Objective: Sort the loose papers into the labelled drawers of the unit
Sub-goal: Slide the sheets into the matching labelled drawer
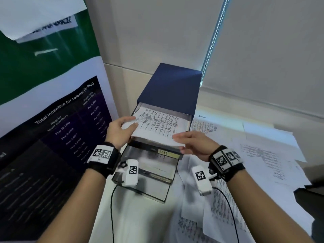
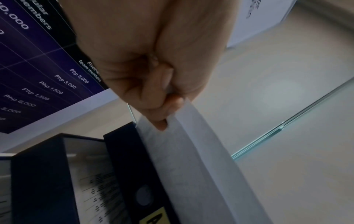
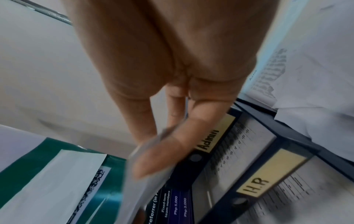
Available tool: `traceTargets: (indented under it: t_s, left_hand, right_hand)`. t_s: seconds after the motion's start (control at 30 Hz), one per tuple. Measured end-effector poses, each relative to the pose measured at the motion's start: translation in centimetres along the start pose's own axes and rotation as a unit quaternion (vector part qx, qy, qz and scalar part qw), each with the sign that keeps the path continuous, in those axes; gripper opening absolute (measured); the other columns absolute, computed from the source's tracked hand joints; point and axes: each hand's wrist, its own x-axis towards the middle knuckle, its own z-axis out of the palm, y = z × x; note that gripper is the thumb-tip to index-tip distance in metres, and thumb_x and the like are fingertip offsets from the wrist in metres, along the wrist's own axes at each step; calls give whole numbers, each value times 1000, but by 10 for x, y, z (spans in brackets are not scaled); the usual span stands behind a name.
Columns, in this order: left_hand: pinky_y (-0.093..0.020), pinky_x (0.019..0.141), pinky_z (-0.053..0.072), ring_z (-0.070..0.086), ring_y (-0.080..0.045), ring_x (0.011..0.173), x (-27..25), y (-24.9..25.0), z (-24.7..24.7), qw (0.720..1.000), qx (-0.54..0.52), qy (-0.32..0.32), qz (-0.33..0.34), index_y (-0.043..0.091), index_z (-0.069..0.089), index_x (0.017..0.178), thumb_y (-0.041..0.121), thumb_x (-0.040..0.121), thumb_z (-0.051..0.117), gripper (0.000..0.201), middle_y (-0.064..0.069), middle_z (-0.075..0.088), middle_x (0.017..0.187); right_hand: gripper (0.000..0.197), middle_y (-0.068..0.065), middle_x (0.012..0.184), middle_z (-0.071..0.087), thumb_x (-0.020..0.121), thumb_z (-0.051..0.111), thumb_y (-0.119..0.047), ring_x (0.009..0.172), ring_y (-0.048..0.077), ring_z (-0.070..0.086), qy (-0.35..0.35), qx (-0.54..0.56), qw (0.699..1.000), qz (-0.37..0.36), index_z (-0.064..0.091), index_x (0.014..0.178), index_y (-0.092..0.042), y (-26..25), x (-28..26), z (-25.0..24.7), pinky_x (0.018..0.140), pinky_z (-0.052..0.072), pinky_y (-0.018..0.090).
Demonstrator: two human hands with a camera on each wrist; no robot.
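Note:
A dark blue drawer unit stands on the table with its top two drawers pulled out. One printed sheet lies tilted over the top drawer, labelled Admin. The drawer below carries the H.R label. My left hand pinches the sheet's left edge, with curled fingers on the paper. My right hand holds the near right corner, and its thumb presses the paper against straight fingers. More printed sheets lie inside both drawers.
Loose printed papers cover the table to the right of the unit and in front of it. A large dark poster stands close on the left. A blind cord hangs behind the unit. A black cable trails across the near table.

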Motion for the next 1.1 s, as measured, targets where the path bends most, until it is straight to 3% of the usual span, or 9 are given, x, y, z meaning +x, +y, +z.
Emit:
traceTargets:
  t_s: [0.17,0.37,0.47,0.57,0.67,0.77,0.93,1.0,1.1]
  left_hand:
    - [-37,106,42,52,-27,117,24,10,33,963,218,83,134,22,74,108,30,89,69,20,-9,49,123]
    - [-45,107,37,61,-18,110,32,-6,75,895,354,-115,246,27,75,109,50,96,39,44,7,71,117]
    - [-43,110,24,57,-18,116,35,-13,89,845,459,-133,241,30,70,117,50,98,26,52,9,70,121]
    - [-45,111,22,55,-21,116,34,-14,97,855,449,-120,232,29,69,117,47,99,29,47,4,67,122]
    - [-42,104,31,52,-18,113,12,-8,123,886,329,-113,306,27,69,116,38,98,44,33,4,63,118]
    - [-33,90,42,56,-15,98,-25,-5,167,852,248,-231,398,23,71,108,28,98,53,21,6,65,101]
    - [-29,86,50,63,-15,91,-82,-49,251,826,315,-431,182,23,64,123,27,96,56,28,1,70,98]
    - [-32,92,50,64,-26,106,-96,-86,272,802,379,-457,65,17,54,136,28,95,59,43,-8,68,112]
    - [-37,86,53,61,-30,95,-111,-128,285,813,394,-426,-48,14,53,115,25,91,64,29,-13,63,101]
  right_hand:
    - [19,9,79,64,86,71,-2,53,6,63,138,39,989,-46,68,103,6,-20,38,-7,55,53,13]
    - [21,16,102,71,91,66,-7,83,21,73,148,56,987,-41,67,110,2,-32,75,-14,77,61,29]
    - [21,21,97,71,97,57,-11,78,26,73,134,107,982,-81,65,113,1,-18,57,-31,73,61,29]
    - [21,17,92,72,97,56,-14,73,22,70,205,129,966,-88,66,108,0,27,19,-84,71,61,31]
    - [31,20,99,69,91,67,-19,80,28,66,341,-14,937,70,66,117,-1,119,-19,-161,83,59,43]
    - [73,22,133,49,77,80,-38,103,36,59,377,-238,837,317,49,138,-13,210,-56,-217,95,51,48]
    - [116,26,137,33,50,90,-58,127,46,38,405,-325,762,387,34,140,-11,272,-96,-224,103,41,54]
    - [117,27,136,39,50,94,-49,125,46,43,433,-262,789,348,32,141,-10,282,-97,-230,100,44,52]
    - [104,23,125,60,57,93,-36,116,36,59,418,-196,843,277,37,141,-9,287,-94,-232,99,50,44]
